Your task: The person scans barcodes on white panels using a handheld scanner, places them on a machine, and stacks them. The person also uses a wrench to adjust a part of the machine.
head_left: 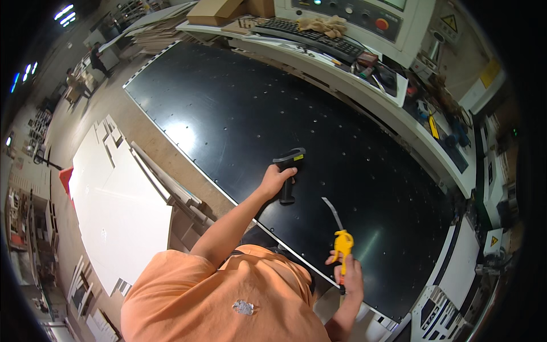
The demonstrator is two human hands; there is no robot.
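- fingers of the left hand (274,181), in the head view, wrap the grip of a black pistol-shaped device (286,194) over the dark table (239,102); whether it touches is unclear.
- right hand (353,277): fingers curl around a yellow air gun (343,243), its thin nozzle (333,212) pointing away from the body.
- good handling likely means a low, slanted nozzle, short bursts, and the device held well clear.

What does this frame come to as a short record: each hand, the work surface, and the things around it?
Left hand: grips a black pistol-shaped scanner
Right hand: holds a yellow air gun with a thin curved nozzle
Surface: long, flat black tabletop, dotted with small round marks
Beyond tabletop: black keyboard, crumpled tan gloves
Left of tabletop: large flat white panels
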